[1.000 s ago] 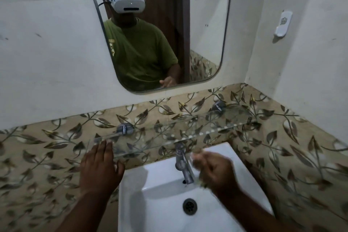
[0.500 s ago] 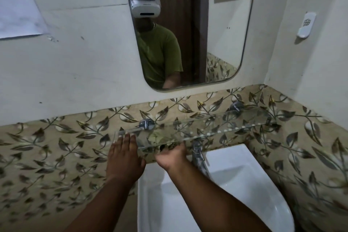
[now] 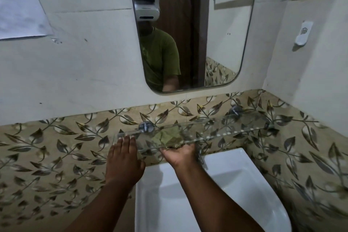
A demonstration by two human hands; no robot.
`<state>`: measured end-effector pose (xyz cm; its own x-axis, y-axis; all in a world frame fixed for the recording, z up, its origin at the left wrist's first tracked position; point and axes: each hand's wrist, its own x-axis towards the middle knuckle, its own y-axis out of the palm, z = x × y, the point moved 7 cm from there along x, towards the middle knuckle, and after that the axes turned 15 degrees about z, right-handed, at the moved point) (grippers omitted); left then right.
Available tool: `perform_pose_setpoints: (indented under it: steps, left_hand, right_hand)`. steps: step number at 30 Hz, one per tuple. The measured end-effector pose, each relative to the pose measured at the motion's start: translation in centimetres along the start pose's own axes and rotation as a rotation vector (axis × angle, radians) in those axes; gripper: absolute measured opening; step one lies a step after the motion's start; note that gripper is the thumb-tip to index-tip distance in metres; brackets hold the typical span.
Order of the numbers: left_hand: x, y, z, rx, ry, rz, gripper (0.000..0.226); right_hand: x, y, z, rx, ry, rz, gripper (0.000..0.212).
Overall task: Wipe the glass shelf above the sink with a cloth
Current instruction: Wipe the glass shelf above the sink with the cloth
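Note:
A clear glass shelf (image 3: 235, 128) runs along the leaf-patterned wall above the white sink (image 3: 235, 190), held by two chrome brackets. An olive-green cloth (image 3: 167, 136) lies under the shelf's left part, seen through the glass. My right hand (image 3: 178, 155) is beneath the shelf's front edge, palm up, pressing the cloth against the underside; its fingers are hidden behind the glass. My left hand (image 3: 123, 160) rests flat, fingers together, fingertips touching the shelf's left front edge.
A mirror (image 3: 216, 34) hangs above the shelf and reflects a person in a green shirt. The chrome tap (image 3: 199, 156) stands just right of my right hand. A white holder (image 3: 303, 33) sits on the right wall. Side walls meet at the right corner.
My right hand has moved from above the sink up and left under the shelf with the cloth. My left hand has stayed at the shelf's left edge. The view has shifted left.

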<state>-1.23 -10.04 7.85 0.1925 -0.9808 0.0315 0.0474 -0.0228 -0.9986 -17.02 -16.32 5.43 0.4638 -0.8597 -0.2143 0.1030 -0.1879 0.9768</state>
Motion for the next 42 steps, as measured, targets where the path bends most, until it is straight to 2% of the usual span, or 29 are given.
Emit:
perform_pose_setpoints:
  steps: [4, 8, 11, 14, 17, 21, 25, 30, 34, 37, 42]
  left_hand:
    - [0.0, 0.0, -0.1, -0.002, 0.010, -0.006, 0.092]
    - [-0.1, 0.0, -0.2, 0.002, 0.017, -0.014, 0.090]
    - [0.1, 0.1, 0.0, -0.005, 0.009, -0.021, 0.091]
    - [0.0, 0.1, -0.1, -0.020, 0.012, -0.027, 0.090]
    - [0.0, 0.0, -0.3, -0.018, 0.016, -0.034, 0.090]
    - [0.1, -0.2, -0.2, -0.011, 0.012, -0.024, 0.089]
    - [0.1, -0.1, -0.3, -0.020, 0.003, -0.016, 0.089]
    - [0.1, -0.2, -0.4, -0.011, 0.002, 0.001, 0.089]
    - [0.2, -0.3, -0.2, -0.007, 0.002, 0.006, 0.089]
    - [0.2, -0.2, 0.0, -0.016, -0.009, 0.001, 0.088]
    - [0.3, 0.0, -0.4, -0.011, -0.003, 0.016, 0.088]
  right_hand:
    - [0.2, 1.3, -0.8, -0.052, 0.044, 0.088, 0.071]
    - [-0.5, -0.3, 2.0, -0.107, -0.005, 0.010, 0.066]
    - [0.3, -0.3, 3.6, -0.043, -0.063, -0.038, 0.062]
    - [0.6, 1.0, 2.4, 0.005, -0.049, 0.068, 0.056]
    - [0.2, 0.8, 2.0, 0.020, -0.016, 0.104, 0.054]
    - [0.2, -0.9, 5.6, -0.034, -0.048, 0.036, 0.049]
    - [0.9, 0.0, 6.7, 0.037, -0.101, 0.081, 0.044]
    - [0.2, -1.0, 7.0, 0.007, -0.055, 0.048, 0.047]
    - [-0.3, -1.7, 11.1, -0.012, -0.125, 0.001, 0.046]
    - [0.3, -0.8, 11.0, -0.002, -0.172, 0.021, 0.051]
    - [-0.8, -1.4, 10.8, -0.031, -0.109, 0.015, 0.051]
